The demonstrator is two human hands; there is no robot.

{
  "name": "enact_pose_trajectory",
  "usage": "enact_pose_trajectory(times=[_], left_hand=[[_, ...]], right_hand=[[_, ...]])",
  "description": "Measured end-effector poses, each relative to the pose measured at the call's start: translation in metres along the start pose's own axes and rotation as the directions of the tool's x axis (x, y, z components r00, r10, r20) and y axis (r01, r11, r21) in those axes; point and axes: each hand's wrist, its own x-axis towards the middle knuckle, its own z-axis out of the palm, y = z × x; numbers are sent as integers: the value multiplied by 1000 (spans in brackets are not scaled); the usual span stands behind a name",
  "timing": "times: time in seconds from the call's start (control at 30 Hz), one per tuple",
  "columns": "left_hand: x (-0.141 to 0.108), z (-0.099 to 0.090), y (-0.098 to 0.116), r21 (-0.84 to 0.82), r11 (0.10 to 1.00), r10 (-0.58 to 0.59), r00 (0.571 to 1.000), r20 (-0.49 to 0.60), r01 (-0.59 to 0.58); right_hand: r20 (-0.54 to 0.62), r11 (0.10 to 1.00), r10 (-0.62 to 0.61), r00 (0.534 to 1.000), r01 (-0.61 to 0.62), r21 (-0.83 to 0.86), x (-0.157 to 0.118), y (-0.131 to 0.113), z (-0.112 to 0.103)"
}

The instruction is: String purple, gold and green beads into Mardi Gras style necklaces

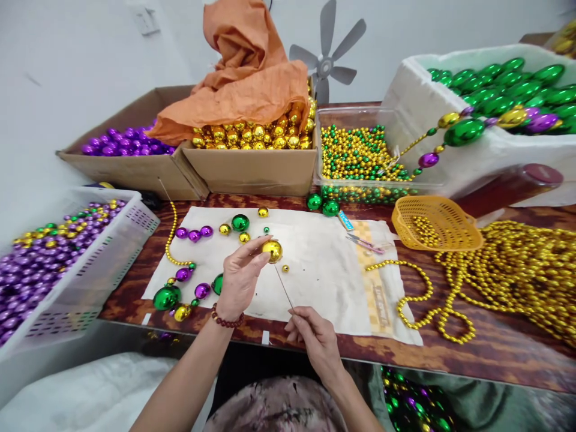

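Over the white cloth, my left hand (240, 279) pinches a large shiny gold bead (272, 251) between thumb and fingers. Closer to the table edge, my right hand (312, 336) grips the lower end of a long thin needle (284, 287), whose upper end reaches the underside of the bead; I cannot tell whether it is inside the hole. A small gold bead (285, 269) lies just right of the needle. Left of my left hand, a strand of green, purple and gold beads (167, 297) curves across the cloth, partly hidden by that hand. Loose purple beads (194, 236) and a green bead (240, 222) lie beyond.
Behind the cloth (324, 264) stand cardboard boxes (249, 171) and a clear bin (321, 177) of small beads. Scissors (365, 243) lie on the right, near a yellow basket (450, 239) and piled gold bead strings (517, 276). A white crate (135, 228) stands left.
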Motion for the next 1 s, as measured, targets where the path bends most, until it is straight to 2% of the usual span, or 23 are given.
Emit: enact_pose_trajectory(times=[0.47,0.6,0.83,1.0], left_hand=[[-9,3,4,-14,999,-38,999,31,38],[-16,4,1,29,1000,-11,999,46,9],[-30,3,-9,118,989,72,988,133,-88],[-35,5,-17,125,990,42,990,136,-60]], right_hand=[[-15,998,-35,999,36,45,-1,3,8],[-33,995,-74,997,76,61,2,-2,13],[-63,987,-98,993,105,118,8,-10,23],[-46,991,-108,993,112,76,14,-17,22]])
